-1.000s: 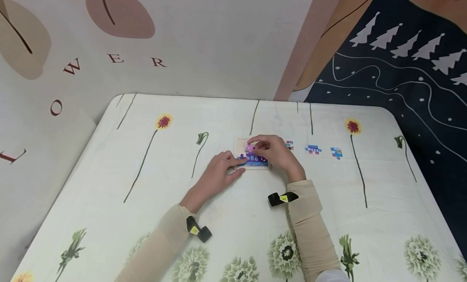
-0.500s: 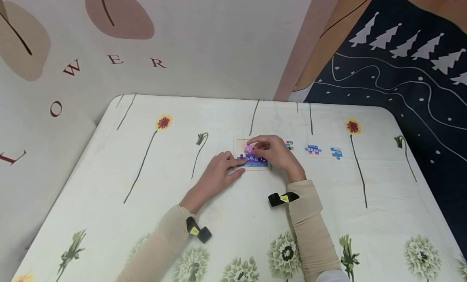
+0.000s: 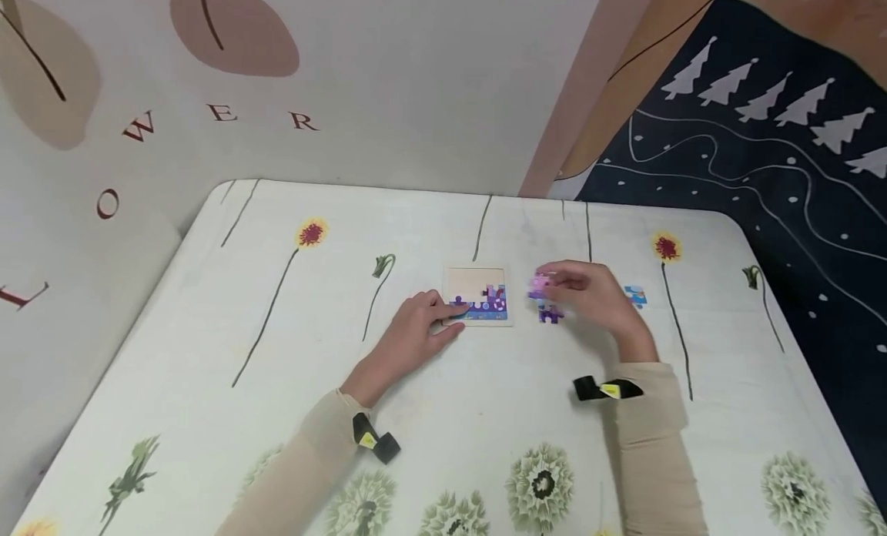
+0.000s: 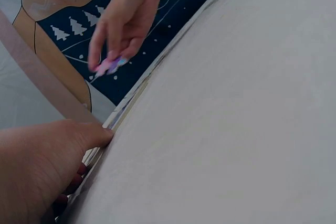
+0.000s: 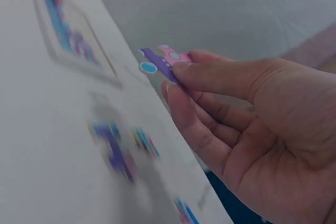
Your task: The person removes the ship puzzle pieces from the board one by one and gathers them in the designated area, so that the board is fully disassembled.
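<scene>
A pink and purple jigsaw puzzle piece (image 5: pixel 163 61) is pinched between the thumb and fingers of my right hand (image 3: pixel 596 297), raised above the table to the right of the puzzle tray. The shallow wooden puzzle tray (image 3: pixel 509 320) has joined purple and blue pieces (image 3: pixel 488 309) along its lower part and right side; bare wood shows at its upper left. My left hand (image 3: pixel 416 324) rests at the tray's left, its extended index finger on the pieces and its thumb near the front edge. Beneath the held piece lies a purple loose piece (image 3: pixel 550 314).
A blue loose piece (image 3: pixel 634 295) lies right of my right hand. Further loose pieces (image 5: pixel 145 142) show blurred in the right wrist view. The table (image 3: pixel 478 413) has a white flower-print cover and meets a printed wall (image 3: pixel 416 97) at the back.
My right hand has moved right, away from the tray, carrying the pink and purple puzzle piece off the joined pieces. The left hand has stayed in place.
</scene>
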Demonstrator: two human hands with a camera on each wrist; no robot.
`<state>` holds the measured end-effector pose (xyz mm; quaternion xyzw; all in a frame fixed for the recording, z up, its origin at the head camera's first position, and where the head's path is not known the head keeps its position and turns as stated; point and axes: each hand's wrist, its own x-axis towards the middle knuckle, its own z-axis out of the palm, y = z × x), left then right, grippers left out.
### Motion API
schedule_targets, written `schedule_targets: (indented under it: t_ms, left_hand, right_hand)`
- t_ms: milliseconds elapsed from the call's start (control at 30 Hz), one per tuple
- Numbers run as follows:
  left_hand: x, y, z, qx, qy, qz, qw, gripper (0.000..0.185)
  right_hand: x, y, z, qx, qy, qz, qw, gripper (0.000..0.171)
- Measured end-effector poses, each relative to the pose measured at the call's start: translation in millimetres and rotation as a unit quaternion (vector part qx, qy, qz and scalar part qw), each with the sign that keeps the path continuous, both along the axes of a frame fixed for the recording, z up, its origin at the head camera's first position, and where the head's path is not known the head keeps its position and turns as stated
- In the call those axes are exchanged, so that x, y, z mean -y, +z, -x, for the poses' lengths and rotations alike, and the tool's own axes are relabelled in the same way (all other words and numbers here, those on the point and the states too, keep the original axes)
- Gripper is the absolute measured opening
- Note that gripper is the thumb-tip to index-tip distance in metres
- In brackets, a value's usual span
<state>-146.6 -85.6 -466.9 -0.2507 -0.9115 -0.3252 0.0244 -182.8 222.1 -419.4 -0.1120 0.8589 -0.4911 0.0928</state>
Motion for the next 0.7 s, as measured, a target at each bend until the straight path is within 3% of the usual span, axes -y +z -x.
schedule_targets:
  t_ms: [300, 700]
  left_hand:
    - [0, -1.1, 0.8, -0.002, 0.000, 0.003, 1.0000, 0.030]
    - [1, -3.6, 1.9, 0.002, -0.001, 0.002, 1.0000, 0.031]
  right_hand:
    - [-80, -8.1, -30.0, 0.048, -0.059, -0.036, 0.996, 0.032]
    - [-83, -21.6, -27.9, 0.056, -0.056, -0.039, 0.996, 0.031]
